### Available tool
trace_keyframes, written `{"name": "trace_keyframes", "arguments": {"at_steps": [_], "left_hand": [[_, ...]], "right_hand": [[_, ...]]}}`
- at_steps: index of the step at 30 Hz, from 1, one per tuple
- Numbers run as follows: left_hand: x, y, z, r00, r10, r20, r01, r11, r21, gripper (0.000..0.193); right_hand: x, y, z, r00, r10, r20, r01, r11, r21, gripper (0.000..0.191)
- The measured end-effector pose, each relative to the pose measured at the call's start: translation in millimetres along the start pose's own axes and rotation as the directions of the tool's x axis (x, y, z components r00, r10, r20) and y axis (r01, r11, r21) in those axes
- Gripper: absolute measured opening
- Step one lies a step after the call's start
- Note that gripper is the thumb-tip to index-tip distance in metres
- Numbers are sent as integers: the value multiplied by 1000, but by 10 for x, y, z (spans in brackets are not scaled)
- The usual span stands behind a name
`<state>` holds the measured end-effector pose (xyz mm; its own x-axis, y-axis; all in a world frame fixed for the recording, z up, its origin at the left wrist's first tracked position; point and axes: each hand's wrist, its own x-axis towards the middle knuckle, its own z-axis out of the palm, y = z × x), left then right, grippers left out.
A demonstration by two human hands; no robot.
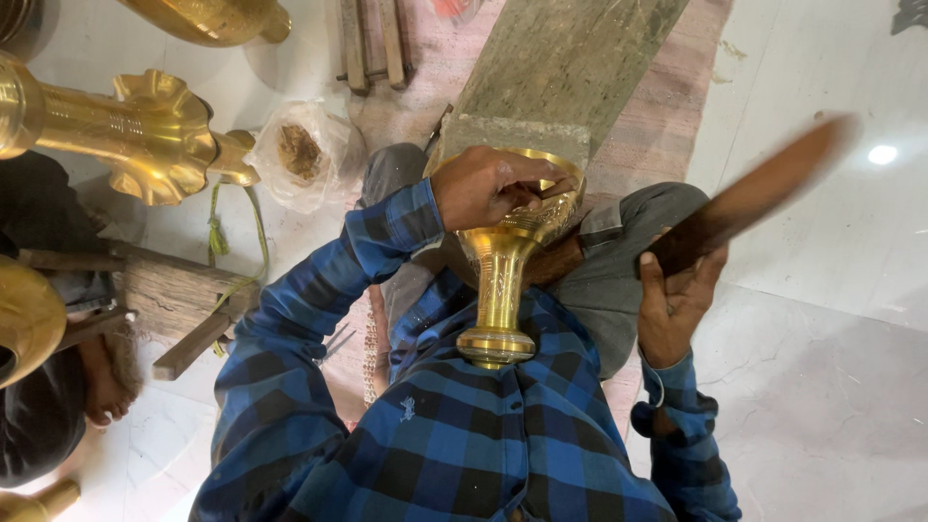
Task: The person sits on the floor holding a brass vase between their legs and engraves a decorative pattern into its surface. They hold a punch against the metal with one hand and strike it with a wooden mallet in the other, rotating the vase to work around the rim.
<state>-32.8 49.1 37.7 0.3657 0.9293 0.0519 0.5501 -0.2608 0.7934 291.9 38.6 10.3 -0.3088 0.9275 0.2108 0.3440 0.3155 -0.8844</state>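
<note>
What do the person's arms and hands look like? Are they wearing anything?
Both arms wear long sleeves of a blue and black checked shirt, with a cuff at each wrist. The left sleeve is bunched and creased. The right sleeve has its cuff sitting just below the wrist. The left hand and right hand are bare: no gloves, and no rings or watch that show.

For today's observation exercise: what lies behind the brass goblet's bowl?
Behind the brass goblet a grey stone slab rises, touching the rim. The left hand covers the bowl's opening, so its inside is hidden. The right hand holds a wooden stick.
</note>
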Motion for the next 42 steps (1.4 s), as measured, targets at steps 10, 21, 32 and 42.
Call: {"name": "trace_keyframes", "arguments": {"at_steps": [10, 21, 32, 42], "left_hand": [[-21, 18, -9, 1000, -18, 9, 18, 1000, 2, 52], [-87, -30, 18, 1000, -5, -28, 5, 1000, -21, 53], [-140, 84, -49, 1000, 22, -13, -23, 998, -64, 46], [-128, -55, 15, 1000, -19, 9, 19, 998, 55, 44]], "right_hand": [[-39, -72, 68, 998, 5, 65, 10, 972, -234, 67], [-50, -74, 78, 999, 32, 9, -30, 984, -177, 65], [-61, -139, 95, 999, 27, -18, -28, 996, -84, 56], [-22, -281, 53, 991, -30, 131, 101, 810, -577, 79]]}}
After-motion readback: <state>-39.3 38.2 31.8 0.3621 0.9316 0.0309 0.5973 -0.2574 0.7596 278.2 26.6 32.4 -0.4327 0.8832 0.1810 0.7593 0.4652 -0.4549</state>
